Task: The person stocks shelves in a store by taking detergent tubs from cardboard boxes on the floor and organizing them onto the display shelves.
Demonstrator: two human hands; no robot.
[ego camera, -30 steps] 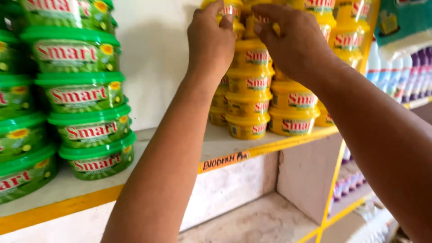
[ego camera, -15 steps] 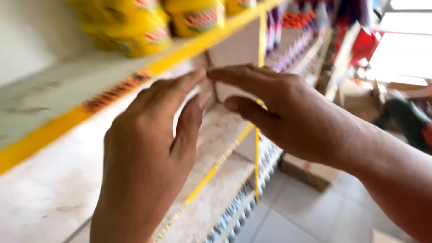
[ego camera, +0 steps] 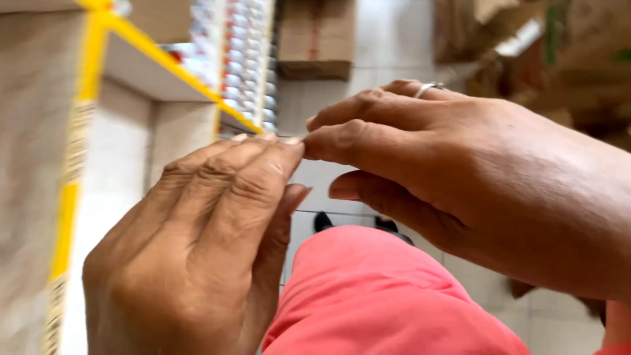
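My left hand (ego camera: 197, 256) is raised in front of me, back toward the camera, with its fingers straight and side by side. My right hand (ego camera: 460, 177) reaches in from the right with a silver ring (ego camera: 428, 86) on one finger. The fingertips of both hands meet in the middle of the view. I see nothing held in either hand. Below them is my salmon-pink garment (ego camera: 381, 296), and dark shoe tips (ego camera: 322, 221) show on the tiled floor.
White shelves with yellow edges (ego camera: 177, 66) run down the left side. A lower shelf holds rows of small packs (ego camera: 243, 59). A brown cardboard box (ego camera: 315, 36) stands on the floor at the top, and more cardboard (ego camera: 559, 52) lies at the top right.
My hands have come down from the yellow tubs on the upper shelf and now meet fingertip to fingertip. The view has swung down from the shelves to the floor and my clothing.
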